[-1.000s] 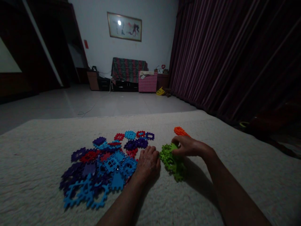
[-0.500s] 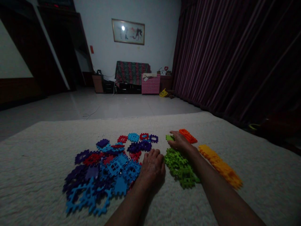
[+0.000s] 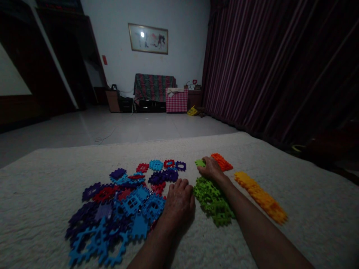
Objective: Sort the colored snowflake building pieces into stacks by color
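One lime-green, toothed plastic tile [image 3: 199, 163] is pinched by the right hand [image 3: 211, 168] — just beyond the far end of the slanting row of overlapping green toothed tiles [image 3: 209, 196]; the left hand [image 3: 180, 198] lies beside that row, curled, grip unclear.

Right of centre, the right hand [image 3: 212, 169] holds a light-green piece [image 3: 199, 163] beyond the green pile [image 3: 211, 198], while, lower centre, the left hand [image 3: 180, 198] rests beside blue pieces [image 3: 139, 225].

Cream textured cloth [image 3: 207, 244] under colourful toothed pieces [image 3: 139, 226]
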`<state>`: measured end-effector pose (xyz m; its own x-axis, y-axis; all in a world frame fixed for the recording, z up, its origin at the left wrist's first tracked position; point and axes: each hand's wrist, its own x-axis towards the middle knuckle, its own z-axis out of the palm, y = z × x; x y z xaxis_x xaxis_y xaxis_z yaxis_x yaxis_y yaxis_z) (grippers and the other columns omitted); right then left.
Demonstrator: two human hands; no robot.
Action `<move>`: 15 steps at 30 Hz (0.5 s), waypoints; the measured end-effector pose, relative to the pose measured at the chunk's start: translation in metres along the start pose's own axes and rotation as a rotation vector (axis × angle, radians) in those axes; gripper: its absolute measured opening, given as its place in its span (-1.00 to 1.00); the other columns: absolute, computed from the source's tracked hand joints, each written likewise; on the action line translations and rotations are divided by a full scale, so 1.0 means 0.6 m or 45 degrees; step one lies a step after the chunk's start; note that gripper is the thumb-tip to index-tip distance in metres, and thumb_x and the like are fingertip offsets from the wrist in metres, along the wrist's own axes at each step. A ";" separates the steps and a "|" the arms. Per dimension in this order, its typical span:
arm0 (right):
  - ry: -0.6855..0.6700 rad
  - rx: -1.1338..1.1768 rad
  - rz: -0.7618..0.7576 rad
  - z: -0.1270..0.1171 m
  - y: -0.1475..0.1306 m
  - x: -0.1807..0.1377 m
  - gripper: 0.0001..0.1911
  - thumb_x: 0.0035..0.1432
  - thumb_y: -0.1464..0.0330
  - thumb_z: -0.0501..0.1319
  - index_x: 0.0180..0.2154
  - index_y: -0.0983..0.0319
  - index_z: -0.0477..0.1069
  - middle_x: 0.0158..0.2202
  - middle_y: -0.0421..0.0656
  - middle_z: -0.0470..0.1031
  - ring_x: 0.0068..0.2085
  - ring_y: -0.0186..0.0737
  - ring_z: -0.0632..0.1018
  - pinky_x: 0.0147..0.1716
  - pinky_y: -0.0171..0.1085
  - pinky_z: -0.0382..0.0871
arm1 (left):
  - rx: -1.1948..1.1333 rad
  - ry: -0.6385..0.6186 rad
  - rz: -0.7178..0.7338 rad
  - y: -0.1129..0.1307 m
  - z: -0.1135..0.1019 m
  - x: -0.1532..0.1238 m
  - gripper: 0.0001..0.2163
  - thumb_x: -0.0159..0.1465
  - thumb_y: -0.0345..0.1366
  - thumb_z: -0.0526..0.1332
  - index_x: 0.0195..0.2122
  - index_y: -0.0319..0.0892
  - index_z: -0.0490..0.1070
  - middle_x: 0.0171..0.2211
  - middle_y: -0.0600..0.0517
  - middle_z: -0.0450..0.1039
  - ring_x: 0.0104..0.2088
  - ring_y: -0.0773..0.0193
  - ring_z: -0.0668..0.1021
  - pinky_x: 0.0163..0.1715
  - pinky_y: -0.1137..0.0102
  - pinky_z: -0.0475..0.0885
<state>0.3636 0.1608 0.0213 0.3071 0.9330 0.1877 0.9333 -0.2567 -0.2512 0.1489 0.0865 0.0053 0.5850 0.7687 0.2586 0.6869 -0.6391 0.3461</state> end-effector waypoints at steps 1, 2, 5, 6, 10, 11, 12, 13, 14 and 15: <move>0.007 -0.001 0.006 0.001 0.000 0.000 -0.55 0.20 0.24 0.23 0.06 0.36 0.47 0.04 0.16 0.51 0.06 -0.01 0.53 0.01 -0.25 0.33 | -0.001 0.006 -0.001 0.000 0.001 0.000 -0.83 0.38 -0.34 0.08 -0.09 -0.09 0.42 0.08 -0.05 0.43 0.17 0.06 0.38 0.16 0.12 0.27; 0.019 -0.002 0.014 0.002 0.000 0.000 -0.57 0.20 0.24 0.24 0.03 0.36 0.49 0.03 0.15 0.52 0.05 -0.02 0.53 0.00 -0.26 0.33 | 0.000 0.009 -0.002 0.000 0.002 -0.001 -0.83 0.38 -0.34 0.08 -0.09 -0.09 0.42 0.08 -0.05 0.43 0.18 0.07 0.37 0.17 0.12 0.27; 0.054 0.004 0.022 0.005 0.000 0.001 -0.58 0.21 0.23 0.24 0.01 0.35 0.50 0.02 0.14 0.52 0.03 -0.04 0.53 -0.02 -0.27 0.31 | 0.011 0.015 -0.003 0.001 0.002 -0.002 -0.83 0.38 -0.35 0.08 -0.08 -0.10 0.43 0.09 -0.04 0.43 0.19 0.07 0.37 0.17 0.13 0.27; 0.061 0.008 0.019 0.006 0.002 0.002 -0.58 0.21 0.23 0.24 0.02 0.35 0.50 0.03 0.14 0.52 0.03 -0.04 0.52 -0.02 -0.27 0.30 | 0.016 0.015 -0.004 0.002 0.001 -0.002 -0.83 0.38 -0.35 0.08 -0.09 -0.10 0.43 0.09 -0.04 0.43 0.18 0.07 0.38 0.17 0.13 0.28; 0.060 0.009 0.005 0.013 0.007 0.005 -0.58 0.24 0.24 0.23 0.04 0.36 0.50 0.05 0.15 0.52 0.05 -0.02 0.51 0.01 -0.26 0.29 | 0.031 -0.008 -0.006 0.004 -0.004 -0.002 -0.84 0.39 -0.34 0.09 -0.09 -0.11 0.43 0.08 -0.04 0.44 0.17 0.07 0.39 0.15 0.13 0.29; 0.055 0.009 -0.001 0.014 0.008 0.006 -0.58 0.24 0.24 0.22 0.04 0.36 0.50 0.05 0.16 0.52 0.05 -0.02 0.51 0.02 -0.26 0.29 | 0.035 -0.012 -0.006 0.004 -0.005 -0.002 -0.84 0.39 -0.34 0.09 -0.10 -0.10 0.43 0.07 -0.04 0.44 0.16 0.07 0.39 0.15 0.13 0.30; 0.050 0.011 -0.007 0.014 0.008 0.007 -0.58 0.23 0.24 0.23 0.03 0.36 0.51 0.05 0.16 0.52 0.05 -0.02 0.51 0.02 -0.26 0.30 | 0.039 -0.013 -0.004 0.004 -0.005 -0.001 -0.85 0.39 -0.34 0.09 -0.10 -0.10 0.42 0.06 -0.05 0.44 0.16 0.07 0.39 0.14 0.14 0.30; 0.049 0.018 -0.016 0.013 0.008 0.007 -0.58 0.23 0.25 0.23 0.03 0.37 0.51 0.05 0.16 0.52 0.05 -0.03 0.51 0.02 -0.26 0.30 | 0.043 -0.011 -0.002 0.004 -0.005 -0.001 -0.85 0.39 -0.34 0.09 -0.10 -0.10 0.42 0.06 -0.05 0.44 0.15 0.07 0.39 0.13 0.14 0.30; 0.056 0.032 -0.024 0.010 0.008 0.007 -0.58 0.23 0.25 0.23 0.03 0.38 0.51 0.04 0.16 0.52 0.04 -0.03 0.51 0.03 -0.26 0.30 | 0.046 -0.011 0.000 0.003 -0.006 -0.001 -0.85 0.39 -0.34 0.09 -0.10 -0.10 0.42 0.06 -0.05 0.44 0.15 0.07 0.39 0.13 0.14 0.30; 0.070 0.054 -0.027 0.007 0.009 0.007 -0.58 0.23 0.25 0.23 0.03 0.38 0.51 0.04 0.16 0.53 0.04 -0.04 0.52 0.02 -0.26 0.31 | 0.046 -0.012 0.003 0.003 -0.006 -0.001 -0.85 0.38 -0.34 0.09 -0.10 -0.11 0.42 0.06 -0.05 0.43 0.15 0.07 0.39 0.13 0.14 0.30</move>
<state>0.3690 0.1644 0.0169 0.2983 0.9226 0.2448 0.9312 -0.2250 -0.2868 0.1485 0.0851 0.0088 0.5905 0.7672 0.2506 0.7006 -0.6414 0.3127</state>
